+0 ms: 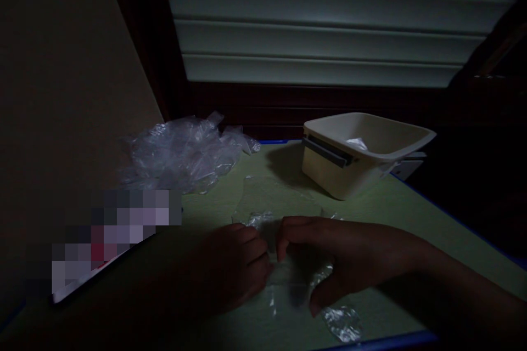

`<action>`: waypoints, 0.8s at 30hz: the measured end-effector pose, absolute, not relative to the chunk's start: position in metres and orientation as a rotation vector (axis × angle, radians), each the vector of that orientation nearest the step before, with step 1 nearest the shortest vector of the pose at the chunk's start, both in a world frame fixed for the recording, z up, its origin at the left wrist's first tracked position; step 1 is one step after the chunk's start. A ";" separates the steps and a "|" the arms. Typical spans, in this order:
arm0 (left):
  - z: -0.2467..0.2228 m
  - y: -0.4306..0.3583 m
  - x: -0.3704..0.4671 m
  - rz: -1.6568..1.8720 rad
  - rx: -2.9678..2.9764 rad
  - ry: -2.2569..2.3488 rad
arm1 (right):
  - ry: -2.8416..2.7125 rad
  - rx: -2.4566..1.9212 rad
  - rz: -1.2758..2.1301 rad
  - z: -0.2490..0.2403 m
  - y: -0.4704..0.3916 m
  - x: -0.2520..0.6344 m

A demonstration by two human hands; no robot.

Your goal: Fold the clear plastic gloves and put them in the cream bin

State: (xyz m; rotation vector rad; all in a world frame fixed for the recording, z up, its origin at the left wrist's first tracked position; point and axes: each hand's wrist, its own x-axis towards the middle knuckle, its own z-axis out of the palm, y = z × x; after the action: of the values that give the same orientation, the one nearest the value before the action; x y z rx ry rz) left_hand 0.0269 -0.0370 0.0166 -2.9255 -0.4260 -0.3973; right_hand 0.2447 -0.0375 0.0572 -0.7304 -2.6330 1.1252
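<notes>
A clear plastic bag (284,293) lies on the green tabletop between my two hands, crinkled and shiny in places. My left hand (241,266) is closed at the bag's left side, its fingers curled on the film; the fingertips are hidden. Over the bag's right part arches my right hand (329,247), thumb and fingers apart, with no object between them. Another flat piece of clear film (275,194) lies just beyond the hands. Below my right thumb is a crumpled bit of clear plastic (343,322). The dim light hides where one piece ends and another starts.
A heap of clear plastic bags (185,153) sits at the back left. At the back right stands a cream plastic bin (329,173) with grey clips and some clear plastic inside. A blurred-out flat item (119,236) lies left. The table (432,236) has a blue edge.
</notes>
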 end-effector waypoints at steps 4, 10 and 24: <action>0.015 -0.036 0.026 -0.376 -2.933 -0.412 | -2.616 -0.790 1.097 0.054 -0.039 0.240; 0.014 -0.039 0.029 -0.498 -2.915 -0.517 | -2.567 -0.917 1.117 0.053 -0.037 0.237; 0.013 -0.040 0.030 -0.439 -2.884 -0.507 | -2.366 -1.164 1.063 0.044 -0.035 0.236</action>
State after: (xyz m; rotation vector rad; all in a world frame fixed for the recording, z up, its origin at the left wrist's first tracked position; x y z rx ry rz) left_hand 0.0295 -0.0400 0.0132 -2.8842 -0.5071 -0.4391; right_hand 0.2364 -0.0349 0.0441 -1.1644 -2.3658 1.0633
